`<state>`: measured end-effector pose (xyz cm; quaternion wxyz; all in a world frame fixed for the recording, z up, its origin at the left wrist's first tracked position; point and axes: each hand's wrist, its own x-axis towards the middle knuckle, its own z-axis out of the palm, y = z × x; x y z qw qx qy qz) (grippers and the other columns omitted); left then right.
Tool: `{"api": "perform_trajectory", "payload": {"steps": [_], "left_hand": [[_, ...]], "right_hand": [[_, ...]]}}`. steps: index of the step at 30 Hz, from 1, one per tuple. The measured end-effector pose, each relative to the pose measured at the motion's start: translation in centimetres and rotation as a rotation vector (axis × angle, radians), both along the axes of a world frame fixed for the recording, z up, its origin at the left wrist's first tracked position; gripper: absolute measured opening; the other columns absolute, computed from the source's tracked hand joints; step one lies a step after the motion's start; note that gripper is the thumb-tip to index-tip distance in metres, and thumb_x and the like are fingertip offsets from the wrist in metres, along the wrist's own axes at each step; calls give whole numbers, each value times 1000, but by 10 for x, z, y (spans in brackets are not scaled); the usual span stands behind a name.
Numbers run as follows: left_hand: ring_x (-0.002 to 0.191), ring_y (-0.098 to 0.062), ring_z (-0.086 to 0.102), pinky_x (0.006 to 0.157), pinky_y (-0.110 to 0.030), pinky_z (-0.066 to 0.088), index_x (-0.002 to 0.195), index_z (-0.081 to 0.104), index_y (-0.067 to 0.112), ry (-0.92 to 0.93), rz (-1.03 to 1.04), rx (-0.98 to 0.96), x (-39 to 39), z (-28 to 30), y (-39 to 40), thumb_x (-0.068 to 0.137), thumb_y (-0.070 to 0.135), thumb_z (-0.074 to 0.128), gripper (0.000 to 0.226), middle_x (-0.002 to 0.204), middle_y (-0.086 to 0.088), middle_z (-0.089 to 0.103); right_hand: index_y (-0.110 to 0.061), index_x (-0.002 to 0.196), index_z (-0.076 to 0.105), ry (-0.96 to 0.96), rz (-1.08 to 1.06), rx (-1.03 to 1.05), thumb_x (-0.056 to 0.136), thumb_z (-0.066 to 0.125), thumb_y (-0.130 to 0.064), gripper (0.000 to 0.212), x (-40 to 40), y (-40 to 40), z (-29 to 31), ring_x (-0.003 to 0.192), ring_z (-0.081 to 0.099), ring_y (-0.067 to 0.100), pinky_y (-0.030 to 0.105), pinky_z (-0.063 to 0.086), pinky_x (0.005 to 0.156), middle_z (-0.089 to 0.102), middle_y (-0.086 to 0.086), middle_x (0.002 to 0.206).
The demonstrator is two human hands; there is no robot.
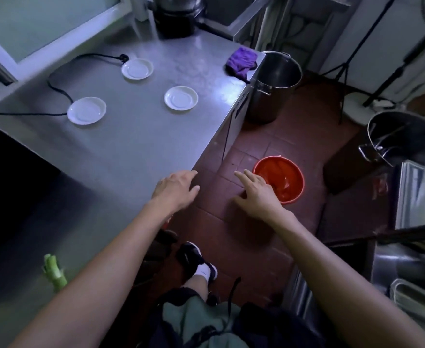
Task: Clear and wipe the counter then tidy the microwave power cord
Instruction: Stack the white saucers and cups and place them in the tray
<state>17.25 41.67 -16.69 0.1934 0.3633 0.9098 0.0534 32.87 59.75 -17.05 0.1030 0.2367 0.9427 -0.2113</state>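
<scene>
Three white saucers lie on the steel counter (136,146): one at the left (86,110), one at the back (137,68), one toward the right (181,97). A black power cord (55,86) loops across the counter's left side, its plug (123,57) beside the back saucer. A purple cloth (241,62) is bunched at the far right corner. My left hand (176,188) hovers over the counter's near edge, fingers apart, holding nothing. My right hand (256,194) is spread out over the floor beside a red bucket (281,182), also empty.
A dark appliance (10,177) fills the counter's left. A green vegetable stalk (54,273) lies near the front. A tall steel pot (273,86) stands on the floor by the counter's corner. More steel pots and trays (407,146) crowd the right.
</scene>
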Motion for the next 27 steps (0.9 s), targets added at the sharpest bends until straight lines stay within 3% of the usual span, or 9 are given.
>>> {"api": "perform_trajectory", "payload": {"steps": [10, 27], "left_hand": [[134, -26, 45, 106, -42, 40, 148, 40, 23, -7, 73, 37, -114, -3, 37, 99, 43, 46, 54, 151, -2, 45], [139, -24, 40, 110, -40, 37, 150, 39, 23, -52, 336, 38, -237, -22, 63, 99, 42, 47, 55, 154, -1, 42]], "right_hand": [[-27, 151, 32, 27, 121, 55, 89, 61, -43, 70, -146, 43, 11, 145, 26, 29, 50, 35, 110, 32, 1, 155], [-29, 151, 24, -88, 378, 104, 85, 63, -53, 79, -339, 95, -24, 148, 15, 28, 48, 28, 111, 14, 6, 163]]}}
